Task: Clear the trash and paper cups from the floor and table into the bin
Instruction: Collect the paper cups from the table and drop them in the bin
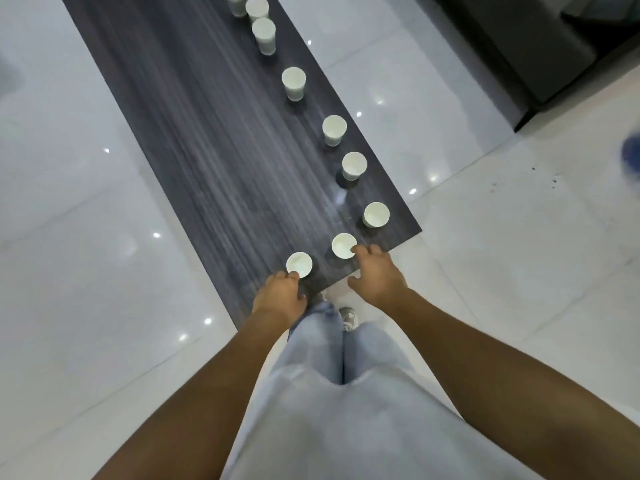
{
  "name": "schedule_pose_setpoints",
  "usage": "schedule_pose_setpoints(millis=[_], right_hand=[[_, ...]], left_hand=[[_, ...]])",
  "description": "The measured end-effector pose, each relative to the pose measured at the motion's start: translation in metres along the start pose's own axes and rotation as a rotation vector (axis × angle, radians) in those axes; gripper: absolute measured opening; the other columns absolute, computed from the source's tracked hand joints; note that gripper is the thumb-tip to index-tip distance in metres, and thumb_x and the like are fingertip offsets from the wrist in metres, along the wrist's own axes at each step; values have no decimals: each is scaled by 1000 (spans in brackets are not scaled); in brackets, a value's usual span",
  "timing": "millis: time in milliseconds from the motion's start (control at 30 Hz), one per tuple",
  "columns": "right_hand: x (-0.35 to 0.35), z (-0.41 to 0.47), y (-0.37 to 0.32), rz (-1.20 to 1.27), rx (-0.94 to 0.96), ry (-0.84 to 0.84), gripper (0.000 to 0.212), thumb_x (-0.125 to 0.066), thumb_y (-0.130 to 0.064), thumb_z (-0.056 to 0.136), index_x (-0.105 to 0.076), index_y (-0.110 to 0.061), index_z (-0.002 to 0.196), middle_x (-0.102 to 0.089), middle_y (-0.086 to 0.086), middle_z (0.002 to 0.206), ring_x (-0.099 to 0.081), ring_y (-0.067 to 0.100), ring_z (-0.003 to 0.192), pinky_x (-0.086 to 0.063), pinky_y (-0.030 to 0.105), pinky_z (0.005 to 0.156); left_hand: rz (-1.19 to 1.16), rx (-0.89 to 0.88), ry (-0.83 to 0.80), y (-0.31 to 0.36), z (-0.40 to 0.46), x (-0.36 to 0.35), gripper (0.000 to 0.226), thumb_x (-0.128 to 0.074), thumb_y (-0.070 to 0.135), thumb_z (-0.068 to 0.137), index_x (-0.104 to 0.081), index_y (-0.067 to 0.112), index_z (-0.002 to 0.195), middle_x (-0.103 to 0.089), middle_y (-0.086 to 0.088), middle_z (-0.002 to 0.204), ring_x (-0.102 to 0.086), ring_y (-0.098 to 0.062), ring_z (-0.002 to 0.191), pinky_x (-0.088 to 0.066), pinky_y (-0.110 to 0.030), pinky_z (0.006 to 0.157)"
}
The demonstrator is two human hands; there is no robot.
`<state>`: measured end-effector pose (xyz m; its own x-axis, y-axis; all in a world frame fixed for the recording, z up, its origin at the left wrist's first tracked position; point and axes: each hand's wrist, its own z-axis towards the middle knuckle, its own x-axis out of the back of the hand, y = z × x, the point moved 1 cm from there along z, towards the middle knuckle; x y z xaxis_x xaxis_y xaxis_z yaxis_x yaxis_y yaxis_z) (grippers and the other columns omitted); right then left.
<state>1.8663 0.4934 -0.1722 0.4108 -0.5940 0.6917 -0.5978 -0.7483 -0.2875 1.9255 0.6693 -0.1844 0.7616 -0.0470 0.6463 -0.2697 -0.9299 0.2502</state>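
**Both hands at the cups on the table's near end**

The left hand [280, 294] curls its fingers around a paper cup [299, 264] at the near edge of the dark table [194, 140]. The right hand [375, 273], fingers spread and relaxed, touches a second cup [343, 245] near the near right corner. More cups [334, 129] stand upright along the right edge.

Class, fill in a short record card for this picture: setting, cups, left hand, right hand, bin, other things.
setting: long dark table on a glossy white tiled floor
cups: nine white paper cups upright along the table's right side
left hand: left hand touches the nearest cup; grip unclear
right hand: right hand, fingertips at the rim of the second cup, fingers spread
bin: not in view
other things: dark specks on the floor at right
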Motion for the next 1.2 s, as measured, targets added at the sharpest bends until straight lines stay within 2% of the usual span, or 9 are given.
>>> schedule_pose_setpoints(millis=[133,367,533,633,767,1000,1200], right_hand=[[-7,37,4,-13,-8,-32,54,-59,-22,89,-38,-15,138,-41,11,134,-39,31,124,-42,41,100],[-41,117,15,-110,34,-48,60,-60,-24,89,-34,-19,142,-35,10,142,-33,32,128,-39,43,101],[-77,162,26,-251,121,-24,62,-62,-27,89,-32,-23,143,-26,7,152,-23,33,138,-30,45,110],[-96,178,35,-301,153,-51,65,-65,-24,87,-31,-24,143,-24,6,152,-21,35,138,-30,49,111],[-107,186,44,-329,168,-102,71,-70,-17,83,-33,-22,143,-28,7,150,-27,34,135,-39,45,105],[-84,165,30,-373,286,-159,64,-69,-19,84,-37,-21,139,-34,8,145,-35,32,128,-45,43,98],[-42,126,-13,-424,441,-187,63,-67,-20,85,-36,-20,140,-35,7,142,-35,30,127,-45,41,97]], left_hand=[[13,14,-29,-5,36,-4,42,-52,26,91,-48,10,130,-50,-12,125,-43,-29,121,-43,-42,98],[49,-4,104,-11,106,-47,54,-55,27,88,-39,12,138,-41,-13,136,-35,-29,126,-33,-39,105],[62,12,127,-12,145,-86,72,-62,37,88,-24,19,147,-23,-12,152,-17,-34,142,-27,-45,115],[135,22,117,-13,160,-107,73,-64,32,87,-23,22,147,-16,-14,155,-11,-36,144,-23,-48,114],[88,38,141,-17,167,-120,62,-62,15,87,-33,19,142,-24,-12,152,-18,-32,142,-28,-47,112],[-26,117,188,-14,133,-101,46,-53,20,91,-41,17,136,-38,-9,140,-35,-30,127,-39,-43,100],[-186,245,222,-11,77,-68,59,-60,28,87,-35,22,141,-37,-5,141,-36,-27,128,-42,-40,99]])
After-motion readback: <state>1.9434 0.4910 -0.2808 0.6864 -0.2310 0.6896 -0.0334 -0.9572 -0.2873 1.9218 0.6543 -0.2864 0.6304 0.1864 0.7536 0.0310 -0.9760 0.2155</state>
